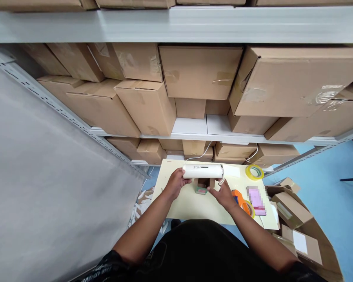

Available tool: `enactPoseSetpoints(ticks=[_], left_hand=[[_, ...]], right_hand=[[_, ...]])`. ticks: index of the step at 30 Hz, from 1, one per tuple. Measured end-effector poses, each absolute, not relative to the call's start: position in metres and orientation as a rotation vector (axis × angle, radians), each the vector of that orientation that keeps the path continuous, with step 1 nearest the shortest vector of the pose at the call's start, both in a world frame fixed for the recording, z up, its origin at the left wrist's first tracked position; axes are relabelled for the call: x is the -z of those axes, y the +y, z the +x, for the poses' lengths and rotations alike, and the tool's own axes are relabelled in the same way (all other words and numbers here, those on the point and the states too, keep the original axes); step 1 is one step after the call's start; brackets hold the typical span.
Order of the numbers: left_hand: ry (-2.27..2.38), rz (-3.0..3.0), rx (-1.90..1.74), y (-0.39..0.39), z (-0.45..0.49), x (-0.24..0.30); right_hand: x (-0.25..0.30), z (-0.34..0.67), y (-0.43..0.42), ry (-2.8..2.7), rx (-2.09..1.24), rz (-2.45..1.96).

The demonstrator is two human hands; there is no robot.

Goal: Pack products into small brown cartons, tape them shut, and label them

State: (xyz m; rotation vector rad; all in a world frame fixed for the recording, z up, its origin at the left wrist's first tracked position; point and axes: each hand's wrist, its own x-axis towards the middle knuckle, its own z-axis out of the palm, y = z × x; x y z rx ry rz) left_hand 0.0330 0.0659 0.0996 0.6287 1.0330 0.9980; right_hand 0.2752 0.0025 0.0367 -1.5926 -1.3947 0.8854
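Note:
A white cylindrical bottle (pixel 201 171) with dark "NICE" lettering and a strap loop at its right end is held level above the table. My left hand (pixel 176 183) pinches its left end between thumb and fingers. Below the bottle is a small open cardboard box (pixel 201 190) with a green and pink side, its mouth facing up. My right hand (pixel 222 192) grips the right side of that box, thumb at its near corner. Its fingertips are partly hidden by the box and the bottle's strap end.
On the pale table (pixel 179 207) lie a yellow tape roll (pixel 254 172), an orange tape dispenser (pixel 240 201) and a pink phone-like object (pixel 256 200). Shelves of cardboard boxes (pixel 201 72) rise in front. A large carton (pixel 326 244) holding boxes stands right; a grey wall is left.

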Motion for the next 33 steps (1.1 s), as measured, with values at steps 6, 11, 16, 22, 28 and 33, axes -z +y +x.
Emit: enactPoseSetpoints(ticks=[6,11,16,22,28,33], left_hand=[[0.812,0.417,-0.838,0.047,0.051,-0.079],[0.823,0.565,-0.695,0.044,0.056,-0.066],[1.009,1.026,-0.85,0.057,0.048,-0.071],[1.005,1.329,-0.828,0.052,0.067,-0.088],[0.774,1.115,-0.885,0.038,0.072,-0.085],[0.796,1.036,-0.747,0.029,0.074,-0.076]], right_hand=[[-0.083,0.246,0.017,-0.977,-1.268,-1.179],[-0.104,0.241,0.039,-0.872,-1.245,-1.154],[-0.105,0.256,0.058,-0.974,-1.218,-1.293],[-0.105,0.254,0.061,-1.009,-1.169,-1.405],[-0.108,0.256,0.049,-1.107,-1.312,-1.147],[-0.111,0.255,0.04,-0.979,-1.39,-1.131]])
